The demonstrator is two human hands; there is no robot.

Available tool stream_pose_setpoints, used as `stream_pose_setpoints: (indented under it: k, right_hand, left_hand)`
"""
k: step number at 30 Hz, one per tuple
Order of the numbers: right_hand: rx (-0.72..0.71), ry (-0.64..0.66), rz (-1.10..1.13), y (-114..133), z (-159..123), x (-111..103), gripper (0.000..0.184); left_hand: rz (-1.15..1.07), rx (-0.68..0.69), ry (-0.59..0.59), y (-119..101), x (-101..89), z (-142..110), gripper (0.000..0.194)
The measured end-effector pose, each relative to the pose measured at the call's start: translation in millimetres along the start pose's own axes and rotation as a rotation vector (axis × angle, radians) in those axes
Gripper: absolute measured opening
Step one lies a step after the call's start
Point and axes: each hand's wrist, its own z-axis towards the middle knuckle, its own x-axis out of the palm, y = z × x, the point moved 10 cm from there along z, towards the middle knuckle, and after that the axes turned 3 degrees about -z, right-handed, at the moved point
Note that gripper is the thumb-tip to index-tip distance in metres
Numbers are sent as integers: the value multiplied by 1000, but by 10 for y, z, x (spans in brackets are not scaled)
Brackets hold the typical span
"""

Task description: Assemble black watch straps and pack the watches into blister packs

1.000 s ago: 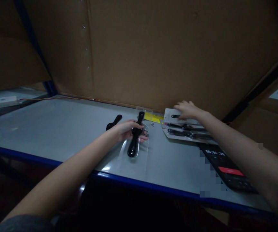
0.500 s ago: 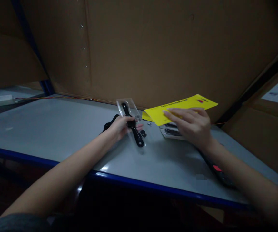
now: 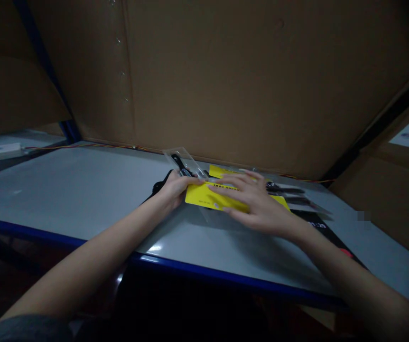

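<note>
My left hand (image 3: 173, 191) is closed on a clear plastic blister pack (image 3: 189, 159) with a black-handled tool (image 3: 177, 161) inside. My right hand (image 3: 256, 202) lies over a printed yellow card (image 3: 200, 195), its fingers on the upper face and the thumb near the lower edge. The card's left end meets the left thumb and covers the lower half of the pack. Behind the right fingers, another yellow card (image 3: 217, 170) rests on the table. To the right of that hand lie several packaged dark tools (image 3: 293, 191).
The grey table (image 3: 83, 190) has a blue front edge (image 3: 190, 266). A black item (image 3: 159, 186) sits behind my left hand. A dark device with lit digits (image 3: 316, 224) lies under my right forearm. Cardboard (image 3: 226, 85) walls the back, and a thin cable (image 3: 94, 143) runs along it.
My right hand has brought the yellow card left and down onto the blister pack. The packaged tools and the device's digits now show. My left hand has stayed nearly in place.
</note>
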Motion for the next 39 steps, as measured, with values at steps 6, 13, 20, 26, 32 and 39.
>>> stream_pose_setpoints:
  k: [6,13,20,26,32,39]
  right_hand:
    - [439,340,490,-1009,-150,289,53]
    - [691,590,1062,-745,-698,452,29]
    - [988,565,1131,-646,-1494,483,33]
    - [998,541,1148,-514,-1643,555,38]
    - [1020,536,1206,-436,-1624,608,33]
    - [985,582,1187,-369,-1584,620,34]
  left_hand:
    - [-82,29,63,-108,79,-26,41]
    - [-187,129,-4,-264,-49,20,28]
    - [-350,77,-187,-214,-238,28,22]
    - [-327,148,-135,-257,-192,21,32]
    - [-283,169,-110,-257,-198,43,28]
    - [-257,129,-81,-213,-133,16,30]
